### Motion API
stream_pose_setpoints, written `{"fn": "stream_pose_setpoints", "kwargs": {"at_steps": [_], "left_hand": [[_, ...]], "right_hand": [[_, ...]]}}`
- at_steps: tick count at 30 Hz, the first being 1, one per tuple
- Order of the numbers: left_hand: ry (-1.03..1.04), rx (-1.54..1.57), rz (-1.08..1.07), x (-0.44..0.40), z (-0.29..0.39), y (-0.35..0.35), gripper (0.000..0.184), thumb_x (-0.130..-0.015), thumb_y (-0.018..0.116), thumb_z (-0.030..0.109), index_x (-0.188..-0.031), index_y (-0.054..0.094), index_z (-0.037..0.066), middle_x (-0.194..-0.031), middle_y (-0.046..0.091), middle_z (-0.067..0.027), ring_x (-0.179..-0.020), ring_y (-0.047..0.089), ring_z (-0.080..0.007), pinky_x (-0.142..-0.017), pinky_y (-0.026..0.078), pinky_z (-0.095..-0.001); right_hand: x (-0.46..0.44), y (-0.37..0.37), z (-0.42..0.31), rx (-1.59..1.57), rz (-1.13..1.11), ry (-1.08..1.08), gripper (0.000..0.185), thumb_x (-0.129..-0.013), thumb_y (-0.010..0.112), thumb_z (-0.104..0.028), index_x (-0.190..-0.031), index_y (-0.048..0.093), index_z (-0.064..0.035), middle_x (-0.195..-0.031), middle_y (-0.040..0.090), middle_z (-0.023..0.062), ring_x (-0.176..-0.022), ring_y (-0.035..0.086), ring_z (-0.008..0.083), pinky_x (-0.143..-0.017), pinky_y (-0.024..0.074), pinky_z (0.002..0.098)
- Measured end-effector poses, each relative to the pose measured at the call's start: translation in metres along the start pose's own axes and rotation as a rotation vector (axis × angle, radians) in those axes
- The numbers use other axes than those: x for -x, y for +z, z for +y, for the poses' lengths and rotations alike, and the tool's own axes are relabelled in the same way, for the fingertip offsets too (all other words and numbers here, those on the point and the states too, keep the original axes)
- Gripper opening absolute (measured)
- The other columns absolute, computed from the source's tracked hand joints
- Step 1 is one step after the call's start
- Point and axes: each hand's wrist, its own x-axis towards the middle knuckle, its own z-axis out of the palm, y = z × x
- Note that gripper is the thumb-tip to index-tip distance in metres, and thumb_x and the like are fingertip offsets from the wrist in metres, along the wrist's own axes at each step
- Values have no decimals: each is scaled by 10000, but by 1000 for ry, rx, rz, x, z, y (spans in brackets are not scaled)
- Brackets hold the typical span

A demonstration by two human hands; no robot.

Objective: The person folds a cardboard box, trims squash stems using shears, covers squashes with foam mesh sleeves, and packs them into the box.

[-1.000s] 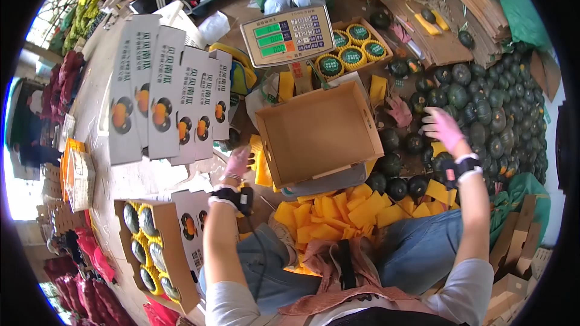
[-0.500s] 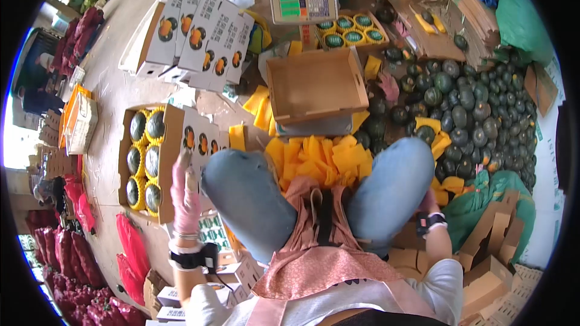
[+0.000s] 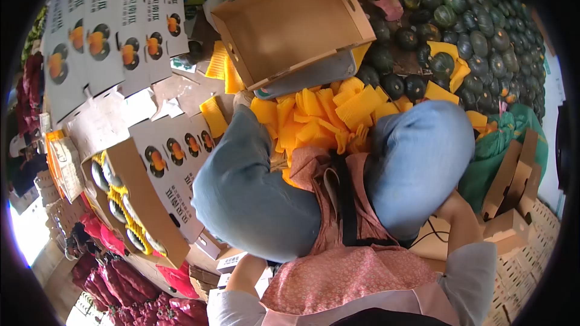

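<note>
Well, both hands: out of view, finger state cannot be told.
Shallow brown cardboard box (image 3: pixel 290 27): just beyond heaped yellow foam sleeves (image 3: pixel 314 115).

Looks like a produce packing area from here: around the open cardboard box (image 3: pixel 296 21), dark green squash (image 3: pixel 477 42) heaped right, yellow foam sleeves (image 3: pixel 326 111) below, printed pumpkin cartons (image 3: pixel 115 24) left.
</note>
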Motion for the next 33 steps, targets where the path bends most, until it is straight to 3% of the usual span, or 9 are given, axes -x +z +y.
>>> {"fn": "stream_pose_setpoints", "kwargs": {"at_steps": [5,10,17,23,33], "left_hand": [[-84,-43,-37,32,29,20,544,-929,491,369,-1366,386,62,-1356,459,-148,-1184,492,-278,-1015,374,-402],[-122,68,-50,53,59,83,543,-928,493,366,-1365,388,62,-1352,462,-148,-1180,494,-279,-1009,377,-401],[-191,247,-73,75,94,155,541,-926,496,362,-1363,389,63,-1347,467,-148,-1175,498,-279,-1001,382,-400],[-195,209,-99,48,99,132,540,-924,499,359,-1362,390,64,-1342,471,-147,-1170,502,-280,-994,386,-399],[-45,-129,-92,-77,112,29,537,-921,504,353,-1360,393,65,-1334,478,-147,-1162,507,-281,-982,393,-398]], "right_hand": [[-4,-42,0,21,-102,123,318,-891,521,-350,-1075,575,-96,-931,632,16,-776,613,154,-691,497,321],[4,-92,-19,166,-157,320,313,-887,524,-339,-1072,579,-93,-936,634,20,-783,613,155,-694,498,320],[-8,-184,-67,413,-75,499,305,-883,529,-324,-1069,586,-89,-943,637,26,-793,614,156,-699,499,318],[-35,-224,-94,501,-29,525,299,-879,533,-311,-1066,592,-85,-949,640,32,-802,615,157,-703,500,316],[-49,-149,-73,335,-284,482,290,-872,539,-289,-1062,601,-79,-958,644,40,-817,617,158,-710,502,314]]}}
